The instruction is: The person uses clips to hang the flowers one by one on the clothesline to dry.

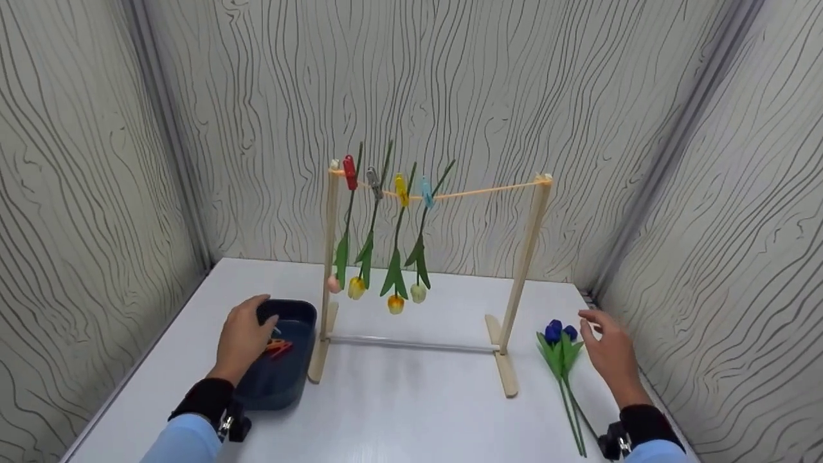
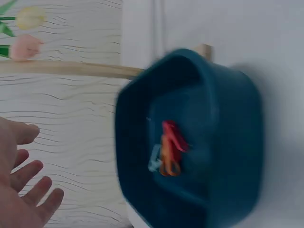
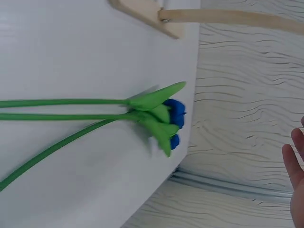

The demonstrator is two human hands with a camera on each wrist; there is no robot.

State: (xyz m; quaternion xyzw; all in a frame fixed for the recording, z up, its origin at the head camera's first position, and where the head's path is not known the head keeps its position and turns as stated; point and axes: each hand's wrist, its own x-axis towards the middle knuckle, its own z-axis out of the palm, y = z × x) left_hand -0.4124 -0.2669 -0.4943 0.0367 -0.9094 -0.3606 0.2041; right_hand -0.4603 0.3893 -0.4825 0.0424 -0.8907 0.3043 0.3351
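My left hand [image 1: 243, 337] hovers over the dark blue bin [image 1: 273, 392], its fingers loose around nothing. Inside the bin lie several small clothespins [image 2: 172, 142], red, orange and pale blue. At the right, my right hand [image 1: 611, 350] is held beside blue artificial tulips [image 1: 554, 332] that lie on the table with long green stems; it holds nothing. Between the hands, tulips hang head down from an orange string [image 1: 488, 190]. A red clothespin [image 1: 350, 172], a grey clothespin [image 1: 374, 182], a yellow clothespin [image 1: 402, 190] and a light blue clothespin [image 1: 427, 191] grip their stems.
The string is tied between two wooden posts [image 1: 528, 257] on flat wooden feet [image 1: 506, 376], with a pale rod [image 1: 411, 343] joining them low down. Wood-grain patterned panels [image 1: 450, 77] stand behind and on both sides of the white table [image 1: 398, 418].
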